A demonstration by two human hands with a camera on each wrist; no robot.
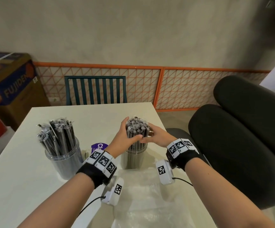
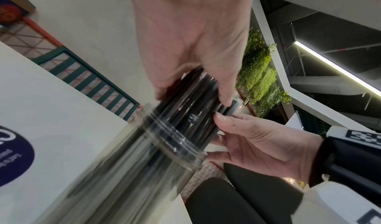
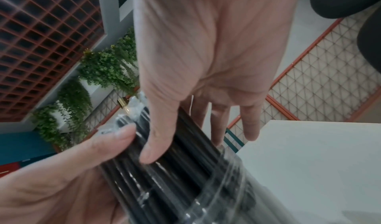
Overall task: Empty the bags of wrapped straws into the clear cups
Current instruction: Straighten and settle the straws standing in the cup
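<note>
Two clear cups stand on the white table (image 1: 92,114). The left cup (image 1: 64,163) holds a fanned bunch of wrapped black straws (image 1: 57,135). Another bundle of wrapped straws (image 1: 136,127) stands upright in the right cup (image 1: 136,159). My left hand (image 1: 125,136) curls round that bundle from the left, and my right hand (image 1: 156,134) grips it from the right, thumbs nearly meeting in front. The left wrist view shows my left hand (image 2: 191,40) round the straws (image 2: 185,111) above the cup's rim (image 2: 164,146). In the right wrist view my right hand (image 3: 206,48) has its thumb on them.
An empty clear plastic bag (image 1: 143,198) lies flat on the table in front of me. A purple round label (image 1: 99,147) sits between the cups. A teal chair (image 1: 95,89) stands beyond the table, black cushions (image 1: 240,137) to the right, cardboard boxes (image 1: 10,79) to the left.
</note>
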